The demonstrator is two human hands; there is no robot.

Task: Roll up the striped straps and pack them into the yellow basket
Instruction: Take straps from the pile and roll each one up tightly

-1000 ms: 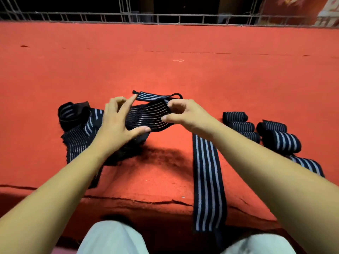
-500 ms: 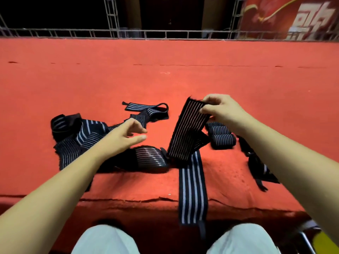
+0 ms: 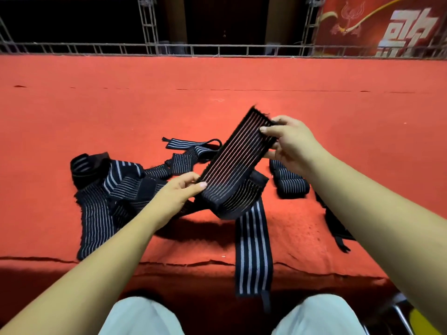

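Note:
A black strap with thin pale stripes is stretched slantwise above the red carpet. My right hand pinches its upper end, and my left hand pinches its lower left edge. The strap's lower part folds under and runs into a wider-striped length that hangs over the platform's front edge. A tangled pile of loose striped straps lies to the left. Rolled straps lie just right of the held strap, partly behind my right wrist. A sliver of yellow, perhaps the basket, shows at the bottom right corner.
The red carpeted platform stretches far ahead to a metal truss rail. Its front edge runs just above my knees. Another loose dark strap lies under my right forearm. A red banner hangs at the back right.
My right hand has lifted the strap's end higher and to the right. My left hand, empty half a second ago, now pinches the strap's lower edge, pulling it taut.

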